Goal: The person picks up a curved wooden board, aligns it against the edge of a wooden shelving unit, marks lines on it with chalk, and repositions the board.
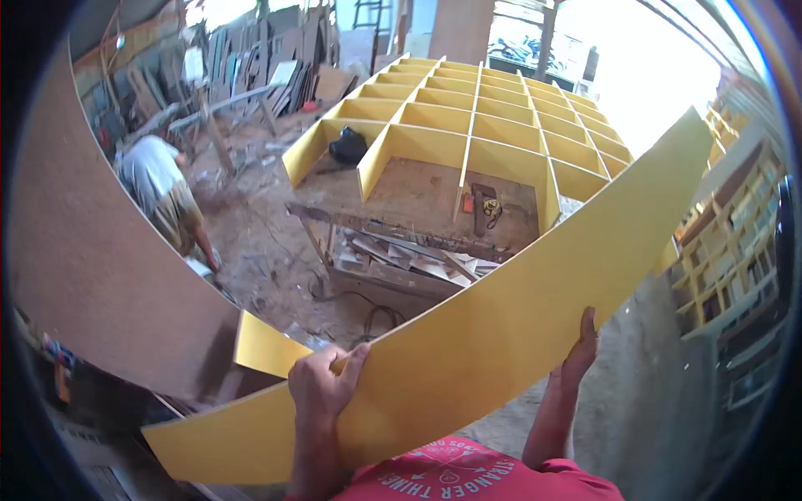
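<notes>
A long yellow board (493,309) slants across my front, its right end raised high and its left end low. My left hand (324,380) is closed over its upper edge toward the left end. Farther right, my right hand (580,349) grips the lower edge with the thumb on the near face; its other fingers are hidden behind the board. Beyond the board, a yellow slatted grid frame (472,121) rests on a wooden workbench (418,179). A short yellow panel (266,344) shows behind my left hand.
A tape measure (491,207) and a black bag (348,146) lie on the workbench. At the left, a large brown panel (109,267) stands close, with a bending person (159,184) beyond it. Sheets (251,58) lean at the back; more yellow frames (735,250) stand right.
</notes>
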A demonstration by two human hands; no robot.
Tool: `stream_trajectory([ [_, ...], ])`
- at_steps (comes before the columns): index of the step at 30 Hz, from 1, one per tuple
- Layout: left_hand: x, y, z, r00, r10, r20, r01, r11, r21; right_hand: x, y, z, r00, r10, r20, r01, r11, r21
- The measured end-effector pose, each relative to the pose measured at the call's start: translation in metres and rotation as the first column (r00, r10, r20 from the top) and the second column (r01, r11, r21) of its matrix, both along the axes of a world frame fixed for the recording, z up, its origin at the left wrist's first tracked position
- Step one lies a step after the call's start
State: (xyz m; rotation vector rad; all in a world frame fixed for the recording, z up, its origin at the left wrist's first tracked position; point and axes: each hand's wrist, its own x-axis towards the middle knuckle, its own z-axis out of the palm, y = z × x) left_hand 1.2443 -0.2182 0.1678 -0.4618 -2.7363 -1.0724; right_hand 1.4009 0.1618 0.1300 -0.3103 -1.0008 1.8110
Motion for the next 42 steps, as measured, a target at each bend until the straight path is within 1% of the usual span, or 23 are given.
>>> stream_trajectory([
  [1,-0.009,0.010,0.002,1.000,-0.014,0.019,0.015,0.999,-0.029,-0.014,0.015,-0.001,1.000,0.001,0.019,0.000,1.000,-0.027],
  [2,-0.021,0.021,0.006,0.998,-0.053,0.038,0.053,0.999,0.010,-0.027,0.025,0.000,0.999,-0.005,0.033,0.007,0.998,-0.059],
  [5,-0.054,0.046,0.003,0.998,-0.053,0.023,0.054,0.998,-0.045,-0.067,0.047,-0.004,1.000,0.007,0.003,-0.006,0.991,-0.135],
  [8,-0.075,0.064,0.011,0.998,-0.039,0.055,0.041,0.999,-0.027,-0.086,0.078,-0.033,0.999,0.043,0.006,-0.042,0.991,-0.125],
  [11,-0.087,0.086,0.016,0.998,-0.022,0.054,0.026,0.997,-0.075,-0.106,0.092,-0.033,0.996,0.085,0.012,-0.081,0.983,-0.164],
  [13,-0.096,0.103,0.013,0.998,-0.037,0.045,0.041,0.997,-0.071,-0.114,0.112,-0.039,0.997,0.050,0.050,-0.040,0.982,-0.183],
  [15,-0.099,0.124,0.007,0.996,-0.042,0.073,0.048,0.996,-0.074,-0.113,0.133,-0.045,0.995,0.023,0.097,-0.004,0.981,-0.192],
  [20,-0.116,0.198,0.000,0.992,-0.061,0.113,0.071,0.993,-0.090,-0.121,0.206,-0.057,0.995,-0.005,0.101,0.028,0.973,-0.228],
  [23,-0.125,0.255,-0.005,0.995,-0.076,0.067,0.081,0.994,-0.072,-0.124,0.262,-0.065,0.999,-0.037,0.038,0.044,0.977,-0.211],
  [26,-0.133,0.314,-0.001,0.992,-0.107,0.067,0.113,0.990,-0.081,-0.118,0.318,-0.070,0.998,-0.046,0.049,0.054,0.983,-0.177],
  [28,-0.140,0.352,-0.001,0.989,-0.142,0.033,0.144,0.986,-0.078,-0.116,0.349,-0.070,0.998,-0.050,0.023,0.054,0.981,-0.189],
  [32,-0.161,0.407,-0.001,0.980,-0.191,-0.064,0.186,0.980,-0.075,-0.121,0.387,-0.067,0.999,-0.035,0.001,0.035,0.979,-0.202],
  [35,-0.187,0.435,0.001,0.969,-0.237,-0.072,0.232,0.970,-0.072,-0.130,0.407,-0.066,0.995,-0.075,0.060,0.087,0.970,-0.229],
  [37,-0.209,0.452,0.006,0.964,-0.246,-0.100,0.236,0.966,-0.102,-0.142,0.416,-0.067,0.997,-0.072,0.017,0.074,0.958,-0.276],
  [38,-0.220,0.461,0.008,0.961,-0.254,-0.112,0.241,0.963,-0.117,-0.148,0.419,-0.070,0.997,-0.074,-0.002,0.070,0.951,-0.300],
  [41,-0.264,0.484,0.006,0.951,-0.284,-0.119,0.267,0.953,-0.142,-0.168,0.439,-0.091,0.998,-0.056,0.015,0.058,0.954,-0.295],
  [42,-0.282,0.493,0.002,0.947,-0.300,-0.118,0.284,0.950,-0.130,-0.176,0.445,-0.098,0.998,-0.060,0.005,0.058,0.949,-0.310],
])
